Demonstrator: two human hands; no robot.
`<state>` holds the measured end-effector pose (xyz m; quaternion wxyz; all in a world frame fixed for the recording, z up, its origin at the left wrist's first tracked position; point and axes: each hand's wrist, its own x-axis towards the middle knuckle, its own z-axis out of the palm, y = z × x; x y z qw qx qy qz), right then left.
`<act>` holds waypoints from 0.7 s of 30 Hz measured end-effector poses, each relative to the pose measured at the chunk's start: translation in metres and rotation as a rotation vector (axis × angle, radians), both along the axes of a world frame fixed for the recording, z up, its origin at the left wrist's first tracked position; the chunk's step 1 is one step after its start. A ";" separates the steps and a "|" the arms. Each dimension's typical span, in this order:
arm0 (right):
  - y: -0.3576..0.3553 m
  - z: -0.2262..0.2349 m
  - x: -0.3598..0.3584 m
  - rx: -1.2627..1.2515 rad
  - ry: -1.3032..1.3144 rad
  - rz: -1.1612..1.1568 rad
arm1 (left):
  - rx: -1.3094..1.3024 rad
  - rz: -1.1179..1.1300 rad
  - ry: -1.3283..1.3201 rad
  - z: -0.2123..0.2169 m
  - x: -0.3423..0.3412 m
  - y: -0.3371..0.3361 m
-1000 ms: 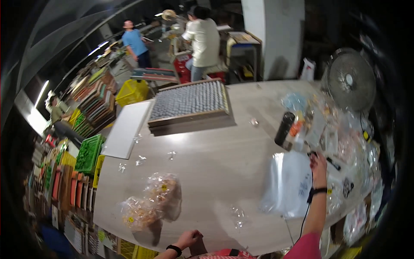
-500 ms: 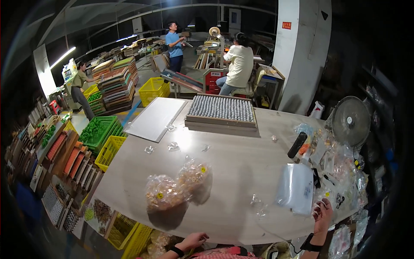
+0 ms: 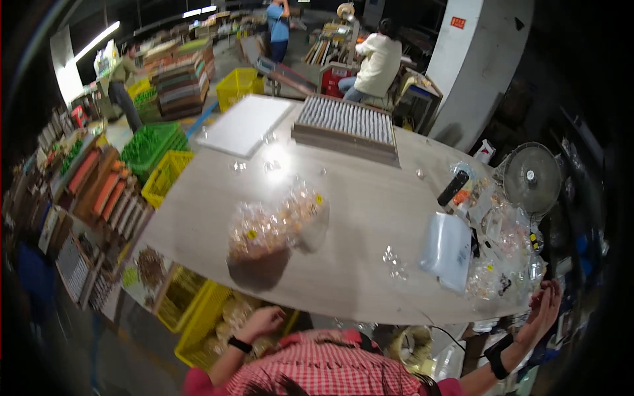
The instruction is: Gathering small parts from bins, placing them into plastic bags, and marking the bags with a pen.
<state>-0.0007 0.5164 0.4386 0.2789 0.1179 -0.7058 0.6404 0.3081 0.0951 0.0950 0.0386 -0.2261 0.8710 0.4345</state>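
My left hand (image 3: 262, 322) hangs below the near edge of the wide pale table (image 3: 370, 198), fingers loosely curled, holding nothing that I can see. It is just above a yellow crate (image 3: 198, 317) under the table. My right hand (image 3: 545, 305) is raised past the table's right corner, fingers spread and empty, beside a heap of clear plastic bags (image 3: 502, 264). Two clear bags of small brownish pieces (image 3: 274, 224) lie on the table ahead of my left hand. A flat white bag (image 3: 449, 249) lies ahead of my right hand.
A stack of trays (image 3: 347, 125) and a white board (image 3: 246, 124) sit at the table's far end. A black cylinder (image 3: 453, 188) and a small fan (image 3: 530, 178) stand at the right. Yellow and green crates (image 3: 158, 155) and shelves line the left. Three people work farther back.
My view has tilted and shifted, so the table sits more to the right. My right hand has drawn back from the white bag to beyond the table's corner. My left hand stays low.
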 end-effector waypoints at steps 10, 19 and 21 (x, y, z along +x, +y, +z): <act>0.144 0.009 0.016 0.655 0.176 -0.626 | 0.082 0.005 0.422 0.141 -0.066 0.003; 0.048 -0.241 0.041 0.698 -0.763 0.732 | -0.192 -0.395 0.093 0.079 -0.110 0.053; 0.010 -0.257 0.062 0.995 -0.851 0.991 | -0.201 -0.507 -0.119 0.053 -0.104 0.061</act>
